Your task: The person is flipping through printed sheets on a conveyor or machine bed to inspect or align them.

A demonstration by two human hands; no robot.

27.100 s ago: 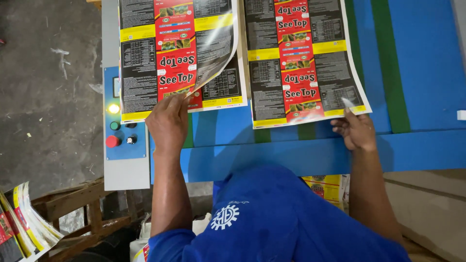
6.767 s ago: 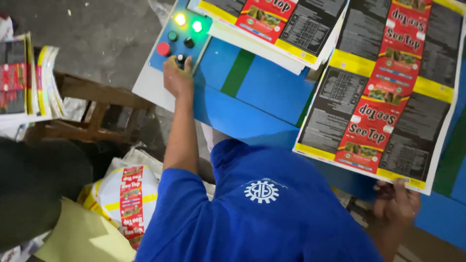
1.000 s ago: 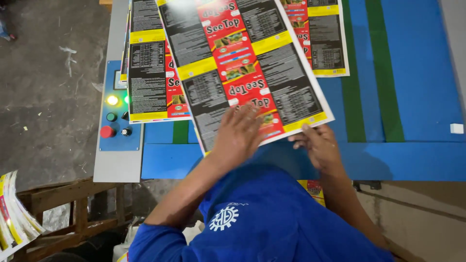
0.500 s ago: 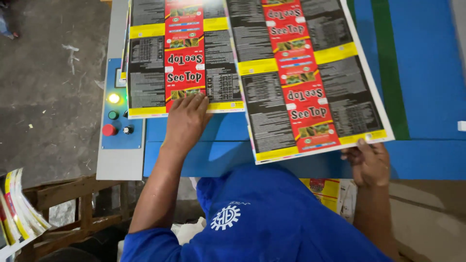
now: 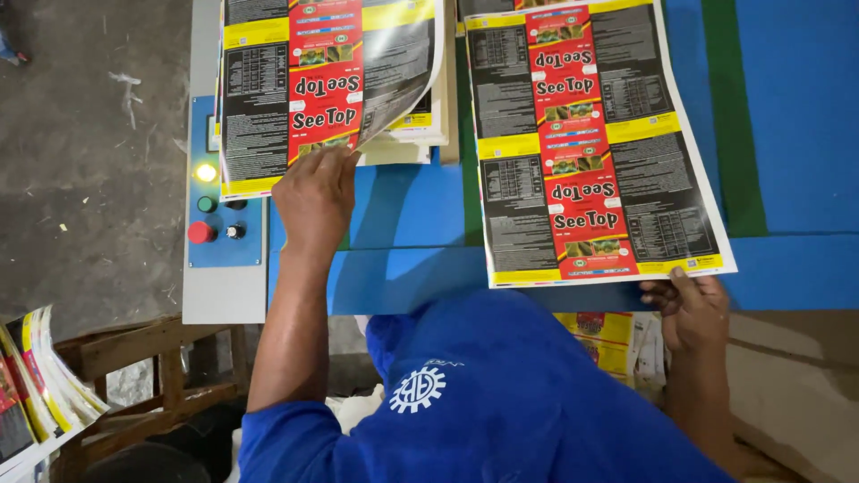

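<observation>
My left hand (image 5: 313, 197) pinches the near edge of the top printed sheet (image 5: 304, 89), red, yellow and black, on a stack (image 5: 407, 139) at the left of the blue table (image 5: 403, 215). That sheet's right side curls upward off the stack. My right hand (image 5: 693, 309) grips the near right corner of a second printed sheet (image 5: 582, 143), which lies flat on the table to the right of the stack. Its near edge reaches the table's front edge. My blue-shirted torso hides the table's front below.
A grey control panel (image 5: 219, 268) left of the table carries a lit yellow lamp (image 5: 206, 172), a green button and a red button (image 5: 199, 233). A green stripe (image 5: 729, 116) runs across the table. A wooden frame (image 5: 152, 349) and more printed sheets (image 5: 36, 385) sit lower left; others (image 5: 608, 335) lie under the table.
My left hand went from resting flat on the left sheet to pinching its edge, and the sheet now curls up. The right sheet has straightened and shifted slightly left.
</observation>
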